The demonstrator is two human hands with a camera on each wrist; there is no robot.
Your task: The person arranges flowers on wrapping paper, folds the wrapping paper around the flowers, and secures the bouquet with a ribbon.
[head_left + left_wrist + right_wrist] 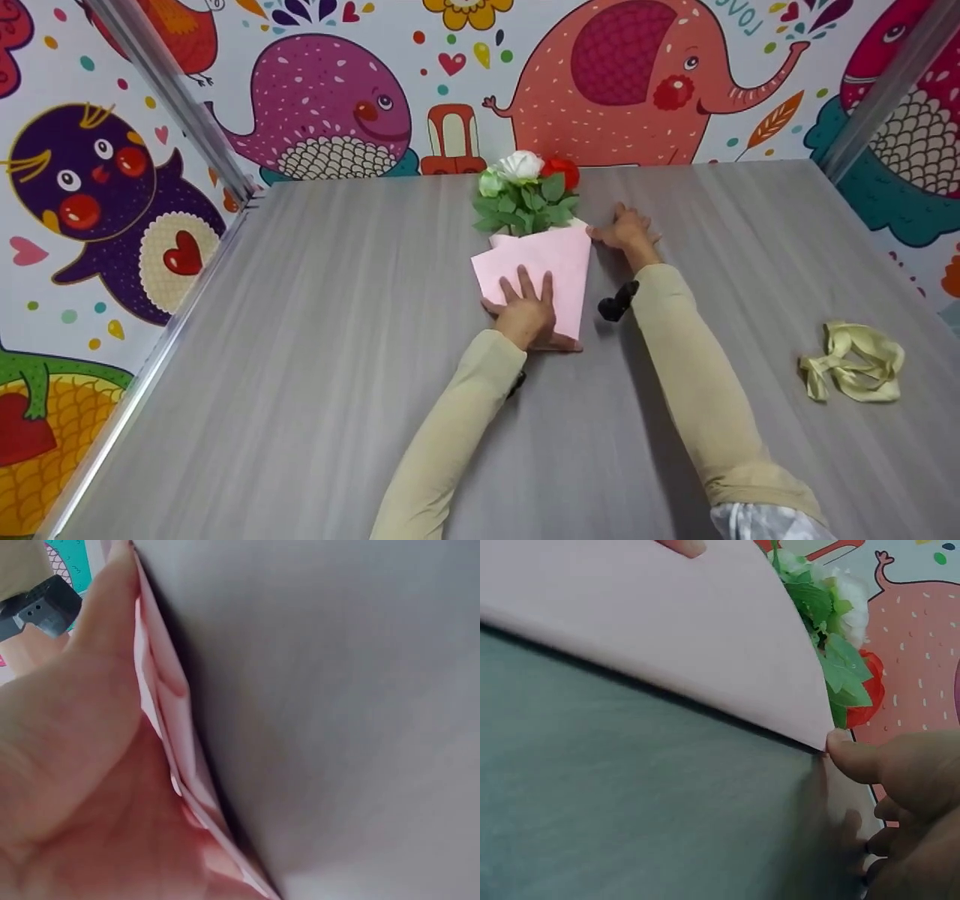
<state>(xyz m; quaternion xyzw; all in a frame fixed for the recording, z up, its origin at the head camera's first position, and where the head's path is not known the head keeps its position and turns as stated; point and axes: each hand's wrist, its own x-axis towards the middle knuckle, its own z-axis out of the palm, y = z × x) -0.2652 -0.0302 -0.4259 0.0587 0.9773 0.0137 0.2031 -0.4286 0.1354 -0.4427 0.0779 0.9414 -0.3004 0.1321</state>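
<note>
A bunch of artificial roses with green leaves (525, 210) lies wrapped in pink paper (566, 262) at the far middle of the table. White (523, 165) and red (561, 174) blooms stick out beyond the paper's top. My left hand (526, 315) presses on the lower part of the wrap with its fingers spread. Folded paper layers (176, 712) show along its palm in the left wrist view. At the upper right corner of the wrap, my right hand (628, 231) touches the paper with its thumb (851, 754); its other fingers rest near the tabletop.
A pale gold ribbon (855, 364) lies loosely bunched on the right side of the grey wood-grain table (300, 360). Cartoon-printed panels (457, 45) stand behind and beside the table, with metal posts (184, 97) at the back corners.
</note>
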